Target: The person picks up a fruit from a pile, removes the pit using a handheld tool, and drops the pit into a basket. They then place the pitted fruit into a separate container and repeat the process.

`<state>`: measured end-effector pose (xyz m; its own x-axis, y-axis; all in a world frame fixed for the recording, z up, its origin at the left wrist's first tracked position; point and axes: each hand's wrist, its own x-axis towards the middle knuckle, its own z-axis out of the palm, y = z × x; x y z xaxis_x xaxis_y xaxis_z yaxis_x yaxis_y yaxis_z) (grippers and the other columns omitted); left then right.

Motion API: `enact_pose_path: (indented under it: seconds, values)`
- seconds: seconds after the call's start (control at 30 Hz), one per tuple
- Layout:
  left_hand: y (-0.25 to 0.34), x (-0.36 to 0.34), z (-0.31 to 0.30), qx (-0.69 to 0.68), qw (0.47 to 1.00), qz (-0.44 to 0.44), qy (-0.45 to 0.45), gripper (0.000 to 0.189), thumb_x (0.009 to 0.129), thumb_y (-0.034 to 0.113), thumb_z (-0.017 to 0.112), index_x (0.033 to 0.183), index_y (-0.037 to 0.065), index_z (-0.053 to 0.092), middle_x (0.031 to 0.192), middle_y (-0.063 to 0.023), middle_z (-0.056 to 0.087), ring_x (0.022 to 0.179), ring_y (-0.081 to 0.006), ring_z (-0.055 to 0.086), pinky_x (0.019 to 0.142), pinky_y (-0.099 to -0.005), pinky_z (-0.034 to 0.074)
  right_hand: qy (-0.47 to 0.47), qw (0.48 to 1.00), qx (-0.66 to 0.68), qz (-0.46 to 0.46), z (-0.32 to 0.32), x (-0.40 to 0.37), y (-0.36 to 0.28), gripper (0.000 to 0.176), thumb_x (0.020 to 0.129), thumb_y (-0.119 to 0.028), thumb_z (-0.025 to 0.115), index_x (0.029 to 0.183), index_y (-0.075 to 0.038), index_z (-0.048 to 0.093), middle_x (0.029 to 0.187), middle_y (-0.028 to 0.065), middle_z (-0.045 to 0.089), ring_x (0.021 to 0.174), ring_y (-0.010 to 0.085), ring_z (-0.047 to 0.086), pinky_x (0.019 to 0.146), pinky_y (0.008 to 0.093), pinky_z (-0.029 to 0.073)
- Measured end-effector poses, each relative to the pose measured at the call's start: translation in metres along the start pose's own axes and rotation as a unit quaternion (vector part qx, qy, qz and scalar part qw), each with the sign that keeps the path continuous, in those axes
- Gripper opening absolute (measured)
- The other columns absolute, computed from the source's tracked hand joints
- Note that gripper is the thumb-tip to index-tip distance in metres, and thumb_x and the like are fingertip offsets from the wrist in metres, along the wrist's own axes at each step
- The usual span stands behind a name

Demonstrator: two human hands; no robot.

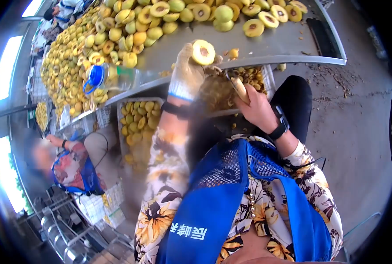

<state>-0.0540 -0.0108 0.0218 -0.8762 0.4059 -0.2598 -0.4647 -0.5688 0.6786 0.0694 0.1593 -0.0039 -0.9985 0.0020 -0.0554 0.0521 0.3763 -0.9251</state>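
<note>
My left hand (188,72), in a soiled work glove, is closed on a halved yellow peach (203,52) at the table's near edge. The cut face points up at me, with a brown hollow in its middle. My right hand (258,109) is bare and wrapped round the pale wooden handle of a small pitting tool (240,90). Its thin metal end points toward the gloved fingers, apart from the peach; its exact shape is too small to tell. Below both hands stands a crate (270,78) with peach pieces and scraps in it.
Many halved peaches (154,33) are heaped on the metal table (266,46). A plastic bottle with a blue cap (98,75) lies near its edge. Left of my legs stands a crate of peaches (139,116). Another person (79,167) sits at the left. Scraps litter the floor (337,81).
</note>
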Motion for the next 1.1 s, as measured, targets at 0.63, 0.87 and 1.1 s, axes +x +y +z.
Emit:
enact_pose_path:
  seconds: [0.63,0.87,1.1]
  values:
    - [-0.034,-0.062,-0.021,0.186,0.975,-0.012,0.121,0.031,0.093,0.028,0.049,0.094,0.0,0.062,0.082,-0.0071,0.063,0.075,-0.0138,0.059,0.069,-0.0246,0.047,-0.136,0.981,-0.135,-0.041,0.04,-0.015,-0.011,0.018,0.079,-0.006,0.051,0.089,0.004,0.04,0.064,0.0274,0.054,0.068,0.0449,0.056,0.06,0.0488,0.044]
    - [-0.005,-0.055,-0.02,0.303,0.939,-0.156,0.056,0.048,0.09,0.048,0.045,0.087,0.004,0.064,0.066,-0.0034,0.061,0.052,-0.0098,0.055,0.041,-0.0216,0.039,-0.157,0.985,-0.077,-0.001,0.046,-0.016,-0.017,0.022,0.077,-0.006,0.053,0.091,0.006,0.042,0.07,0.0298,0.055,0.072,0.0456,0.056,0.063,0.0476,0.044]
    - [-0.042,-0.047,-0.023,0.12,0.986,-0.015,0.111,0.049,0.09,0.046,0.048,0.085,-0.001,0.062,0.074,-0.0092,0.062,0.065,-0.0166,0.059,0.059,-0.0269,0.049,-0.083,0.992,-0.065,0.064,0.051,-0.016,-0.022,0.02,0.078,-0.007,0.052,0.091,0.005,0.043,0.069,0.0303,0.055,0.073,0.0463,0.056,0.062,0.0481,0.044]
